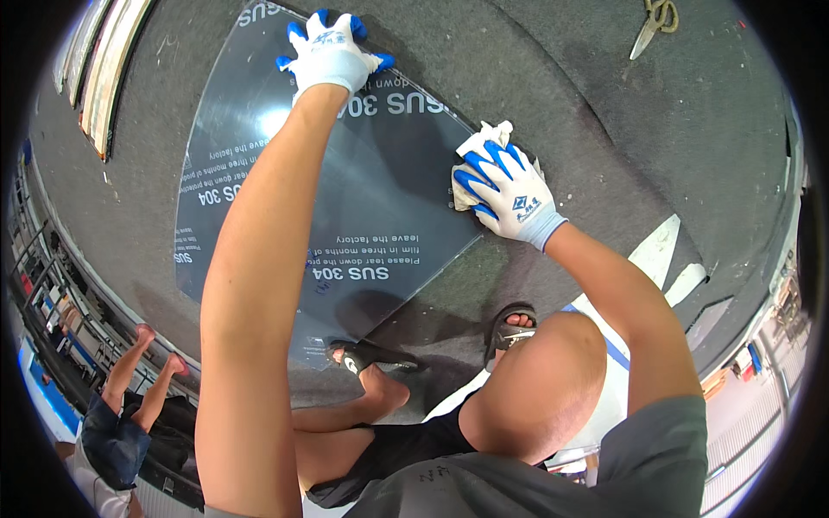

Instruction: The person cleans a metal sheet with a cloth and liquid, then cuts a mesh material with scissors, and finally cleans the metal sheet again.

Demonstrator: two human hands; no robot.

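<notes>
A large dark grey sheet [389,186] with a glossy face and white print lies flat before me. My left hand [330,56], in a white knit glove with blue-coated fingers, rests on the sheet's far edge with its fingers spread and nothing in it. At the sheet's right corner, my right hand [516,194], gloved the same way, presses on a crumpled off-white cloth [485,136]. The cloth sticks out beyond the fingertips and beside the palm, its underside hidden. My left forearm crosses over the sheet and covers part of it.
Scissors [654,26] lie at the far right on the dark grey mat [570,112]. Long narrow strips [112,78] are at the far left. White angular pieces [658,250] lie right of my knee. My sandalled foot [367,356] touches the sheet's near side. Another person [117,432] is at lower left.
</notes>
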